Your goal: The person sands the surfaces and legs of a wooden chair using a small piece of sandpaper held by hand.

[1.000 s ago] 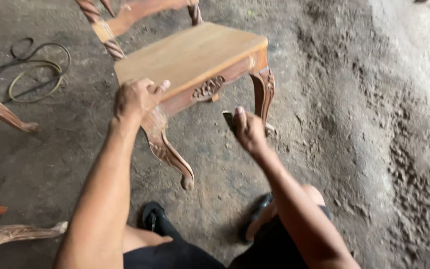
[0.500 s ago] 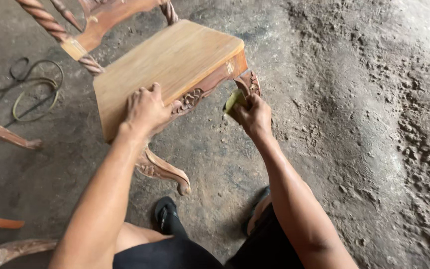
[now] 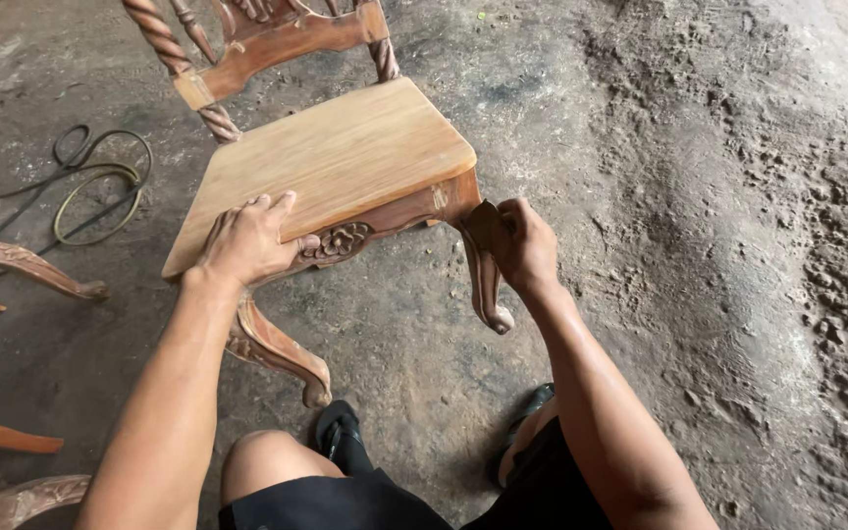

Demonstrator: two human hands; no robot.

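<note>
My left hand [image 3: 247,240] lies flat on the bare carved wooden chair [image 3: 336,162] standing on the dusty floor, my right hand [image 3: 522,240] pinching sandpaper [image 3: 483,224] against its curved leg [image 3: 486,280]; uneven pressure could blur the carving.

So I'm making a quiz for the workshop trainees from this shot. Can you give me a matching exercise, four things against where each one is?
Things:
1. left hand
2. right hand
3. coiled cable
4. twisted back post

Places:
A. lying on the floor to the left of the chair
B. rising at the rear corner of the seat
C. resting flat on the front edge of the wooden seat
D. at the top of the curved front leg

Pairs: 1-C, 2-D, 3-A, 4-B
</note>
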